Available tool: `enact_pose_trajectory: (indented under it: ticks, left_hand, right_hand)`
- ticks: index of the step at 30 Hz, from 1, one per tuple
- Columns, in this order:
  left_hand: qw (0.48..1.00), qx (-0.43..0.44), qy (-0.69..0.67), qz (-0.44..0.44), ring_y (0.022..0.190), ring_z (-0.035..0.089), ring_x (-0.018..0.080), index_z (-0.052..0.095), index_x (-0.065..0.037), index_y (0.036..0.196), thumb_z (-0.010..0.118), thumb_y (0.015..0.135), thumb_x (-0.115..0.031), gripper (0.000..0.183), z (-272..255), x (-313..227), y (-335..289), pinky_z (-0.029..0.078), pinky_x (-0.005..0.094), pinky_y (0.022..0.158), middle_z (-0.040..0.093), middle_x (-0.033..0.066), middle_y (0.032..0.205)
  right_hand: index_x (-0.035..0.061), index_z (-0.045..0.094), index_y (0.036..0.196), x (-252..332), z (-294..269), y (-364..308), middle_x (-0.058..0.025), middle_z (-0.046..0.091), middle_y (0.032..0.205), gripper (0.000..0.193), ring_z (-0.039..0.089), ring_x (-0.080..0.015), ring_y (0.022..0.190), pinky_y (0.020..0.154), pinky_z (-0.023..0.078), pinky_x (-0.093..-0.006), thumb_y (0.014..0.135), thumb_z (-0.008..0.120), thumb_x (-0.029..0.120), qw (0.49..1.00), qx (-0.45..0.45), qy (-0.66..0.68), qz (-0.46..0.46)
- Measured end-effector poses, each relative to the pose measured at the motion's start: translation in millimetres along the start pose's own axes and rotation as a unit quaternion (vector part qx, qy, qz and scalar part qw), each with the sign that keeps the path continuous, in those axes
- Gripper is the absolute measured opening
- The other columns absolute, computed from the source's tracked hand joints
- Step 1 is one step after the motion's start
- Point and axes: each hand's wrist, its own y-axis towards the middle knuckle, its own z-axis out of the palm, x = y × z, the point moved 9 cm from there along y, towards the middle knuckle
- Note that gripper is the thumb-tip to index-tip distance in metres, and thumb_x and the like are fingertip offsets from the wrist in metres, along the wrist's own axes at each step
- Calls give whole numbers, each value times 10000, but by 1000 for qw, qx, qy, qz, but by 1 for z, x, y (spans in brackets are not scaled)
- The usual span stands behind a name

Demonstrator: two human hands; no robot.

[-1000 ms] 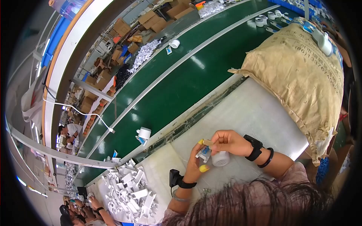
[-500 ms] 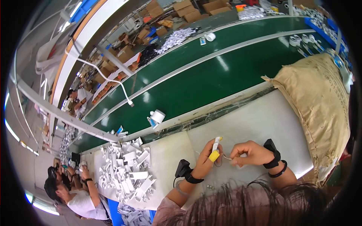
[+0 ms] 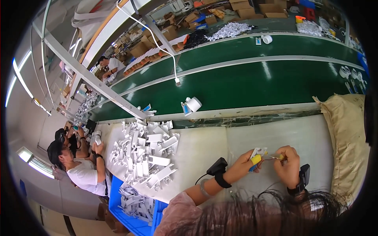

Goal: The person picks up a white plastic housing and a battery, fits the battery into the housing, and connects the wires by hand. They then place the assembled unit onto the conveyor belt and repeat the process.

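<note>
My left hand (image 3: pixel 245 163) is closed round a small white plastic part (image 3: pixel 258 151). A yellow patch (image 3: pixel 256 159) shows at the thumb and a bit of blue below it; whether the yellow is a thumb cover or belongs to the part, I cannot tell. Thin wires (image 3: pixel 271 157) run from the part to my right hand (image 3: pixel 287 165), which pinches their far end, with a small yellowish bit at the fingertips. Both hands are above the pale work mat (image 3: pixel 311 135), and both wrists wear black bands with boxy devices.
A heap of white plastic parts (image 3: pixel 143 151) lies on the mat at left, above a blue crate (image 3: pixel 118 206) of similar parts. A brown sack (image 3: pixel 350 137) stands at right. Beyond runs a green conveyor (image 3: pixel 236 90) carrying a white round piece (image 3: pixel 194 104). Co-workers (image 3: pixel 84 173) sit at far left.
The head view has turned, so the scene sits further right and more of the blue crate shows. My right hand has turned more upright, still pinching the wires; the left keeps its hold.
</note>
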Motion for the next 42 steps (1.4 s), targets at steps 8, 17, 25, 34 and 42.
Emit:
enact_pose_trajectory:
  ticks: [8, 17, 25, 34, 42]
  left_hand:
    - [995, 0, -60, -80, 645, 607, 152, 371, -58, 1327, 464, 996, -215, 378, 0, 0, -2, 492, 288, 527, 609, 92, 933]
    - [998, 9, -44, -44, 585, 586, 141, 449, -49, 1243, 522, 925, -129, 336, 7, -2, 1, 505, 305, 492, 572, 61, 887]
    - [999, -1, -51, 3, 672, 601, 175, 387, -35, 1329, 474, 888, -73, 451, 3, -15, -5, 522, 312, 568, 573, 98, 1006]
    - [998, 13, -1, 65, 734, 592, 154, 329, -48, 1384, 427, 911, -27, 483, 3, -27, -10, 514, 308, 626, 578, 87, 984]
    - [995, 26, -56, 74, 700, 512, 95, 352, -37, 1340, 450, 916, -18, 436, 15, -29, -14, 455, 252, 623, 539, 51, 965]
  right_hand:
    - [39, 619, 945, -10, 24, 1, -58, 604, 808, 223, 582, -151, 772, 636, 446, -253, 761, 658, -80, 977, 88, 187, 55]
    - [68, 679, 998, 31, 14, 1, -85, 597, 877, 262, 563, -275, 841, 811, 449, -392, 751, 695, -16, 985, 76, -22, -156]
    - [48, 678, 1035, 33, 19, -2, -102, 614, 899, 278, 577, -297, 837, 765, 475, -378, 762, 703, 4, 986, 85, 5, -144]
    - [56, 669, 936, 34, 19, -3, -91, 650, 860, 211, 609, -300, 829, 779, 491, -392, 743, 730, -6, 980, 49, -18, -191]
    - [53, 674, 885, 36, 12, -9, -82, 647, 836, 196, 628, -294, 844, 849, 497, -421, 715, 760, 7, 980, -2, -49, -191]
